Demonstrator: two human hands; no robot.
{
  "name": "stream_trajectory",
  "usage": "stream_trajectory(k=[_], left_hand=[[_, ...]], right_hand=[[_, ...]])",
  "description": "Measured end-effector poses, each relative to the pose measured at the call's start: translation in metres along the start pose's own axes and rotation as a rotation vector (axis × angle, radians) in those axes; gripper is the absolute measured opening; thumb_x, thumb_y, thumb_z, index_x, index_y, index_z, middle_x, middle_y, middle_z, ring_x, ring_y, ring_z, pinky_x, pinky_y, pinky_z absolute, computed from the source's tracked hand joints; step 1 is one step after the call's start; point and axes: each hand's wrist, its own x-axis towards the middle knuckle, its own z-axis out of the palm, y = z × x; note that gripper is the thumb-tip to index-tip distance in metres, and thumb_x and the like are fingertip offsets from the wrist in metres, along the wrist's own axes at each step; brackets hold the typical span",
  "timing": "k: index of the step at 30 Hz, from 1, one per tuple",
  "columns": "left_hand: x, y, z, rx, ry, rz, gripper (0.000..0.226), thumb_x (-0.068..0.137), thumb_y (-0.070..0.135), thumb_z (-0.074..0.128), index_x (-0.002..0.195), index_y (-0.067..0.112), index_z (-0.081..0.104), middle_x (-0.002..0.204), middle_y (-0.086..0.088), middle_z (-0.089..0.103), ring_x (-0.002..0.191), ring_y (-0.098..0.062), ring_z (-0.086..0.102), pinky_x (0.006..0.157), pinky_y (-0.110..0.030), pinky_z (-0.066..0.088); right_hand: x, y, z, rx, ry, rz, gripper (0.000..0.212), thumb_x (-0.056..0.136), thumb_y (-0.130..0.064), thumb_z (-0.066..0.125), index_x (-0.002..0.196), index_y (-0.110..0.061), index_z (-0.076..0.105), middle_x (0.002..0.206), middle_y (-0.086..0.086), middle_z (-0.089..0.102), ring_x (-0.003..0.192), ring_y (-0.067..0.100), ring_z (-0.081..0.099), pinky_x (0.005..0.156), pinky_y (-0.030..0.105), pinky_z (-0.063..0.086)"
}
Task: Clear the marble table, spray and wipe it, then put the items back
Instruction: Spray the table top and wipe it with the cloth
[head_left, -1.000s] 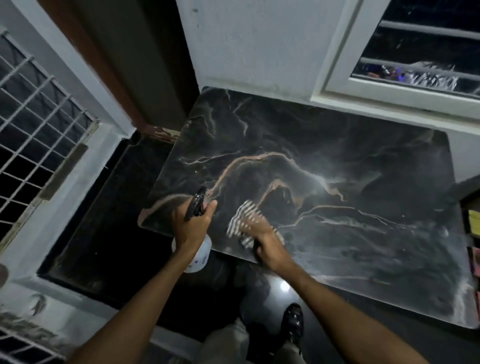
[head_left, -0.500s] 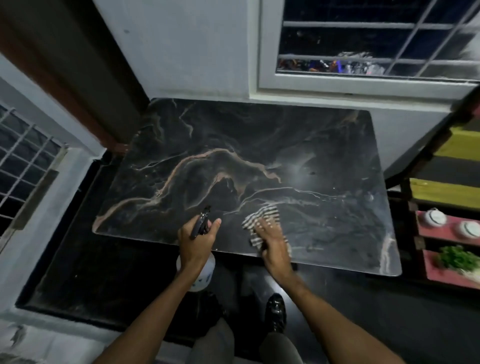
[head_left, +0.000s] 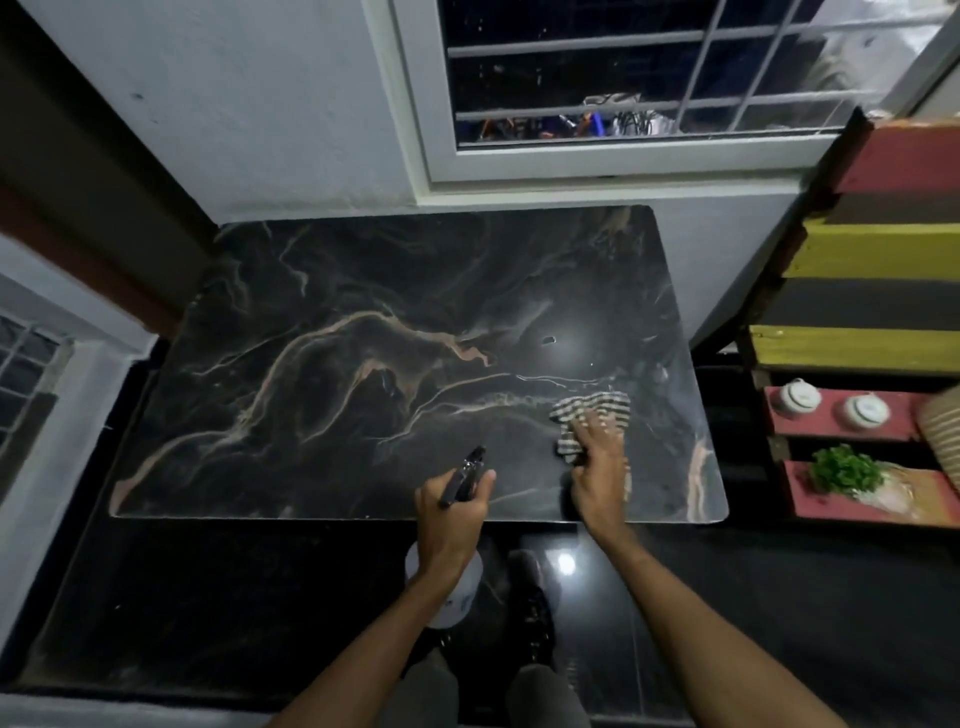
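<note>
Two hands: right hand (head_left: 600, 470) flat on striped cloth (head_left: 592, 415), left hand (head_left: 449, 522) gripping spray bottle (head_left: 451, 577).

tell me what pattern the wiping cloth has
Dark and white stripes on the cloth, seen in the head view.

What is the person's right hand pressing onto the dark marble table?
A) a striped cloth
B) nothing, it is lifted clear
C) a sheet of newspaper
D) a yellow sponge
A: the right hand lies flat on a crumpled black-and-white striped cloth near the right end of the dark marble table, while the left hand holds a white spray bottle with a black trigger.
</note>
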Motion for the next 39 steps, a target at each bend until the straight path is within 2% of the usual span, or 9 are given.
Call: stream_trajectory(k=[2,7,11,16,21,25,30,34,39], left_hand=[[0.005,0.004,-0.003,0.026,0.005,0.018,0.052,0.085,0.022,0.081,0.053,0.012,0.042,0.047,0.005,0.041,0.045,-0.013,0.042,0.049,-0.038,0.041],[0.035,-0.003,-0.035,-0.019,0.087,-0.066,0.048,0.083,0.024,0.084,0.054,0.006,0.050,0.050,-0.006,0.053,0.050,-0.024,0.055,0.056,-0.038,0.050],[0.062,-0.014,-0.068,0.018,0.147,-0.046,0.050,0.084,0.022,0.082,0.053,0.002,0.049,0.049,-0.010,0.053,0.050,-0.029,0.055,0.054,-0.045,0.049],[0.095,-0.035,-0.117,-0.052,0.232,-0.093,0.045,0.083,0.026,0.084,0.054,0.006,0.055,0.051,-0.002,0.058,0.051,-0.019,0.060,0.057,-0.035,0.051],[0.128,-0.059,-0.164,-0.062,0.279,-0.132,0.044,0.080,0.023,0.086,0.054,0.006,0.055,0.050,-0.002,0.057,0.051,-0.017,0.058,0.056,-0.028,0.048],[0.157,-0.081,-0.205,-0.118,0.324,-0.183,0.044,0.080,0.022,0.085,0.057,0.002,0.054,0.052,-0.007,0.057,0.058,-0.018,0.058,0.057,-0.010,0.041],[0.189,-0.105,-0.242,-0.122,0.391,-0.232,0.044,0.080,0.027,0.085,0.054,0.018,0.050,0.049,0.006,0.055,0.052,-0.009,0.056,0.060,-0.027,0.047],[0.206,-0.119,-0.270,-0.142,0.446,-0.248,0.038,0.081,0.023,0.084,0.056,0.013,0.057,0.051,0.006,0.057,0.050,-0.007,0.056,0.057,-0.018,0.045],[0.222,-0.136,-0.292,-0.051,0.498,-0.198,0.022,0.081,0.025,0.085,0.066,0.023,0.069,0.064,0.012,0.069,0.067,0.002,0.067,0.063,-0.014,0.050]], right_hand=[[0.006,-0.002,0.008,-0.025,-0.122,-0.183,0.084,0.056,0.001,0.042,0.137,-0.010,0.062,0.156,0.011,0.046,0.151,0.033,0.030,0.125,0.055,0.019],[0.052,-0.019,0.020,-0.005,0.080,0.082,0.082,0.059,0.001,0.040,0.137,-0.006,0.061,0.152,0.016,0.049,0.147,0.038,0.035,0.123,0.057,0.021],[0.043,-0.061,0.085,-0.010,-0.224,-0.300,0.084,0.062,0.012,0.048,0.141,-0.015,0.058,0.156,0.007,0.047,0.150,0.030,0.032,0.127,0.048,0.017],[0.101,-0.100,0.126,-0.005,-0.017,-0.018,0.069,0.073,0.012,0.061,0.138,-0.011,0.061,0.150,0.015,0.052,0.144,0.042,0.038,0.122,0.055,0.024],[0.100,-0.166,0.185,0.005,-0.339,-0.470,0.059,0.082,-0.004,0.046,0.137,-0.018,0.062,0.150,0.004,0.053,0.144,0.023,0.041,0.124,0.041,0.025],[0.152,-0.197,0.212,0.010,-0.111,-0.188,0.058,0.076,-0.010,0.051,0.131,-0.017,0.067,0.143,0.011,0.058,0.136,0.034,0.047,0.120,0.053,0.030],[0.133,-0.251,0.272,-0.010,-0.467,-0.578,0.065,0.077,-0.004,0.047,0.140,-0.013,0.059,0.153,0.005,0.048,0.148,0.021,0.034,0.127,0.042,0.017],[0.172,-0.288,0.313,-0.026,-0.282,-0.295,0.068,0.074,-0.019,0.037,0.138,-0.010,0.060,0.151,0.014,0.050,0.145,0.036,0.037,0.124,0.053,0.021],[0.148,-0.345,0.372,-0.025,-0.600,-0.758,0.039,0.099,-0.023,0.047,0.134,-0.015,0.062,0.147,0.008,0.054,0.141,0.029,0.044,0.120,0.047,0.030]])
